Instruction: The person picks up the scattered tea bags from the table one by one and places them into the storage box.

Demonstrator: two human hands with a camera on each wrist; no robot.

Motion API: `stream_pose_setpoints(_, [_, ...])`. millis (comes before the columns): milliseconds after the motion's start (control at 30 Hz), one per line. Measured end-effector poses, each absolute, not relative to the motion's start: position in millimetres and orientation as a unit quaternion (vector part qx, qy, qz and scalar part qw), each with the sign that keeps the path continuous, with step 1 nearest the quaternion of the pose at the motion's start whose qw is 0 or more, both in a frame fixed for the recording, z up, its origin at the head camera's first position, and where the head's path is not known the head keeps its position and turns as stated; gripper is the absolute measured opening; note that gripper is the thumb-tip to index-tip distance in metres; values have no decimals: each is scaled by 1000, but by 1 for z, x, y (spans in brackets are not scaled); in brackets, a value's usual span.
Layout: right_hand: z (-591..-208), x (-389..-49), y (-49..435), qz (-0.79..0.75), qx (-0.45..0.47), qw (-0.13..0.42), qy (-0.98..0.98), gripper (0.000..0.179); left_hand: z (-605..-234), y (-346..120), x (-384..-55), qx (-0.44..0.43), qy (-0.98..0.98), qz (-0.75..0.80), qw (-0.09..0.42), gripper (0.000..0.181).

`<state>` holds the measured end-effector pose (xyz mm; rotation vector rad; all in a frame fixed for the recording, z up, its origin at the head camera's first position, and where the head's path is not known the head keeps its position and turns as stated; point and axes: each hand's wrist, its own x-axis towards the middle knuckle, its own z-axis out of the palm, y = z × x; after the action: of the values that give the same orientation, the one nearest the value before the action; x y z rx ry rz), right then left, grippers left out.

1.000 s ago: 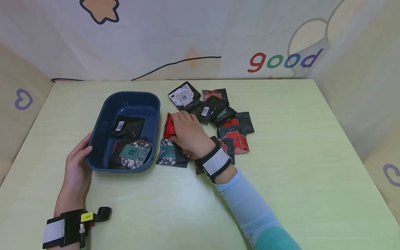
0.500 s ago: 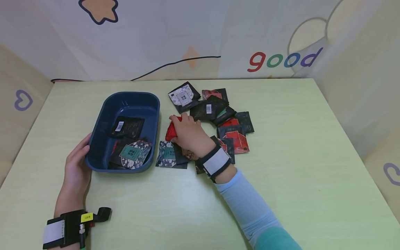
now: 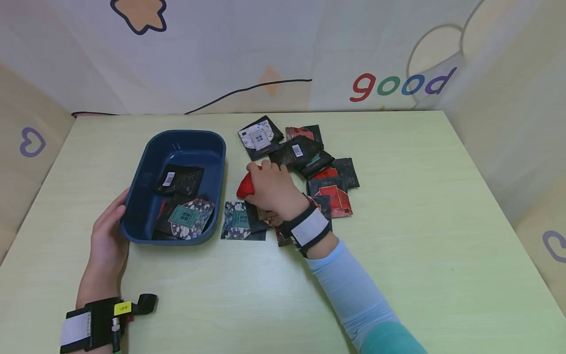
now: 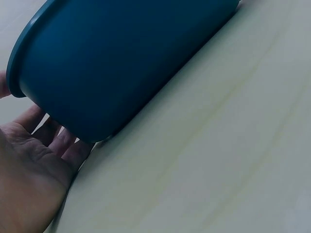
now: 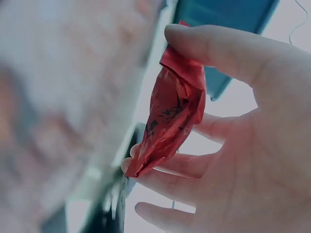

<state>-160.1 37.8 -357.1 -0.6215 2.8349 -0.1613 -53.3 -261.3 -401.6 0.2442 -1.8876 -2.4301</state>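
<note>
In the head view, my right hand (image 3: 274, 191) pinches a crinkled red foil packet (image 3: 245, 187) between thumb and fingertips. Dark print shows on the red packet (image 5: 170, 109) in the right wrist view, the thumb at its upper end and fingertips at its lower end. My left hand (image 3: 109, 231) rests along the outer left wall of a deep blue plastic tray (image 3: 132, 196), thumb by the rim. Seen from the left wrist, its fingers (image 4: 60, 141) lie against the tray's outside, low near the table. Inside the tray are a black sachet (image 3: 180, 180) and a floral sachet (image 3: 192, 217) over others.
Several flat sachets, black, red and floral, lie overlapping right of the tray, among them a white-labelled one (image 3: 258, 137), a red-and-black one (image 3: 333, 196) and a teal-labelled floral one (image 3: 239, 221). A printed cloth wall (image 3: 221, 54) stands along the back table edge.
My right hand has shifted slightly right with the red packet, away from the tray. A black barcoded sachet beyond its fingers has slid and turned a little. The left hand stays by the tray.
</note>
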Motion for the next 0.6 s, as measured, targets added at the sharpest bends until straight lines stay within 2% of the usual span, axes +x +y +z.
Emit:
stream_pose_setpoints(300, [-331, -155, 47, -72, -195, 82, 975, 78, -403, -263, -52, 77, -607, -791, 31, 47])
stream_pose_setpoints(600, [-296, -134, 50, -65, -211, -2, 975, 77, -402, -262, -52, 80, -595, -799, 30, 46])
